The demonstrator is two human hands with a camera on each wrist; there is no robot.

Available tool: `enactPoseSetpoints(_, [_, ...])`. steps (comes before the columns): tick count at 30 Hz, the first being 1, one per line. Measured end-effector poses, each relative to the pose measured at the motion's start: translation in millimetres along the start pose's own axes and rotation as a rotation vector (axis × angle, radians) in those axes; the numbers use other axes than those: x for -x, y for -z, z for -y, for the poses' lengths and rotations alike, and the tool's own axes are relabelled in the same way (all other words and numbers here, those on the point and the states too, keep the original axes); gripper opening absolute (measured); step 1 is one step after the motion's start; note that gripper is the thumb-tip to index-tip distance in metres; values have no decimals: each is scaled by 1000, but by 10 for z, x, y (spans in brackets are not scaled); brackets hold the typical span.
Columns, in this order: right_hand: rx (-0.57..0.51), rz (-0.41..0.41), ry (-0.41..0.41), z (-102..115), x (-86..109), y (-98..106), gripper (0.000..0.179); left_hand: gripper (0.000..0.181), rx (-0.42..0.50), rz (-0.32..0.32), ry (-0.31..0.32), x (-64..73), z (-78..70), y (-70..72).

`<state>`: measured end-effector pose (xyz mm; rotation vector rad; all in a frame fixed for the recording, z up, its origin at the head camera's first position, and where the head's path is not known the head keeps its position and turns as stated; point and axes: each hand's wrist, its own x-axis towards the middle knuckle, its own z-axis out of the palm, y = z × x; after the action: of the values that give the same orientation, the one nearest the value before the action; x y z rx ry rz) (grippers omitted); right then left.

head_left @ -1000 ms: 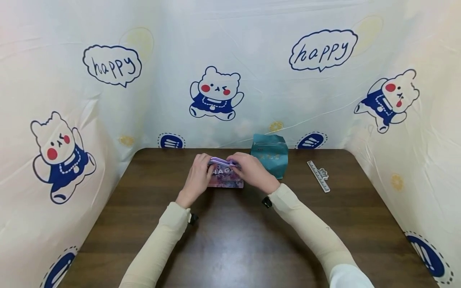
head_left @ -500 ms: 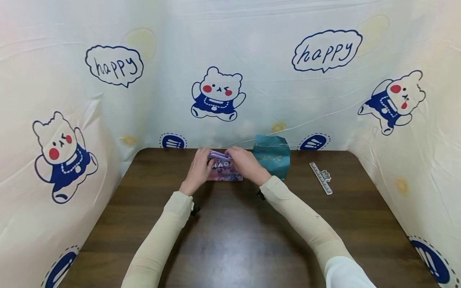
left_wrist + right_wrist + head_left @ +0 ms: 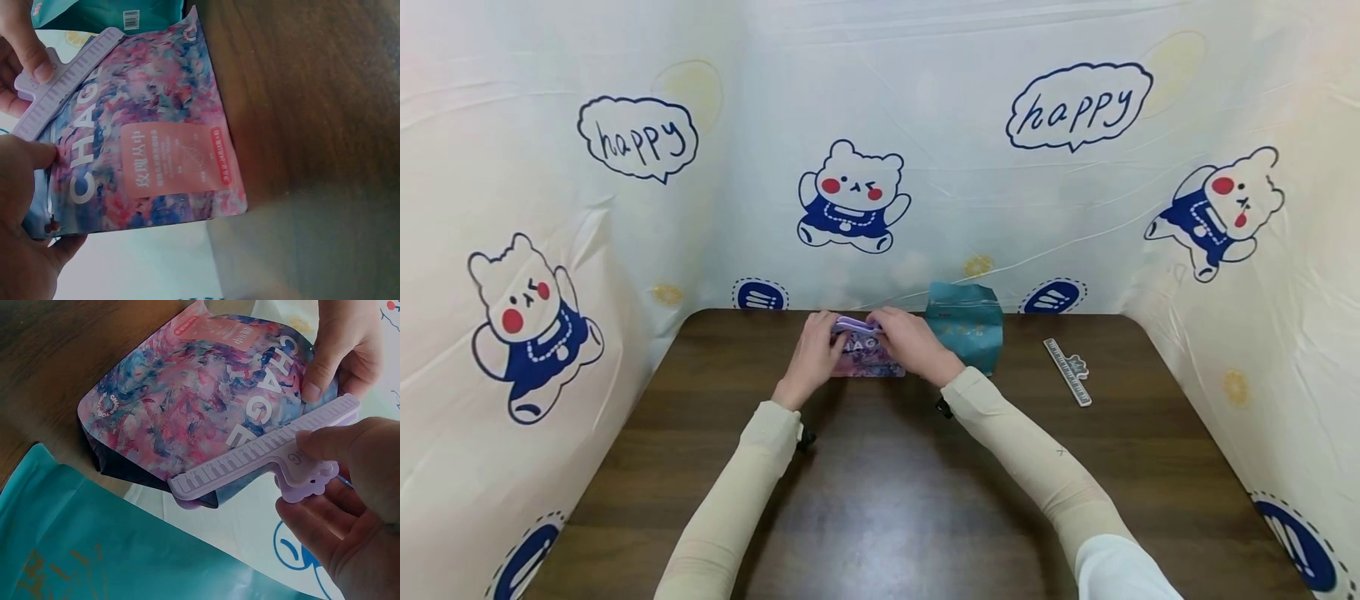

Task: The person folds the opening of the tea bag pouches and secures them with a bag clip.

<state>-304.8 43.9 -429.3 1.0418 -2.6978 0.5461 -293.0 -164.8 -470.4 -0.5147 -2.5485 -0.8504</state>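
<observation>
A pink-and-blue patterned pouch [image 3: 868,362] with white lettering stands upright near the table's back edge. My left hand [image 3: 811,352] grips its top left corner, thumb on the front face. A lilac bag clip [image 3: 250,467] lies slantwise across the pouch's top, its long bars on either side of the top edge at the right corner. My right hand [image 3: 916,343] pinches the clip's flower-shaped handle between thumb and fingers. In the left wrist view the printed front of the pouch [image 3: 162,87] shows, with the clip [image 3: 69,84] beside the left thumb.
A teal pouch [image 3: 966,329] stands just right of the patterned one, close behind my right hand. Further right on the brown table [image 3: 880,500] lies a white-and-grey bag clip [image 3: 1067,372]. A printed cloth [image 3: 925,208] hangs along the back and sides.
Over the last second both hands, with the pouch and clip, have shifted slightly away toward the back edge. Since half a second ago they have hardly moved.
</observation>
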Motion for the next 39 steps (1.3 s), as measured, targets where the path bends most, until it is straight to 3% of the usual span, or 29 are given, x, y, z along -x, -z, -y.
enactPoseSetpoints(7, [17,23,36,-15,75,70,36,45,-163,-38,-132,-19,-64,50])
enactPoseSetpoints(11, [19,1,69,-12,171,187,42,52,-202,-59,-180,-33,-183,64])
enactPoseSetpoints(17, [-29,-120,149,-55,358,451,42,50,-195,-97,-236,-85,-451,27])
enactPoseSetpoints(23, [-76,-292,186,-192,519,678,37,49,-114,-103,-242,-184,-733,-78])
enactPoseSetpoints(28, [-76,-404,142,-370,642,783,39,51,-63,-71,-235,-285,-946,-176])
enactPoseSetpoints(34, [-85,-548,29,-624,758,816,38,52,-87,-72,-260,-437,-1150,-294])
enactPoseSetpoints(39, [-99,-579,-96,-803,832,782,38,53,-128,-77,-309,-543,-1295,-403])
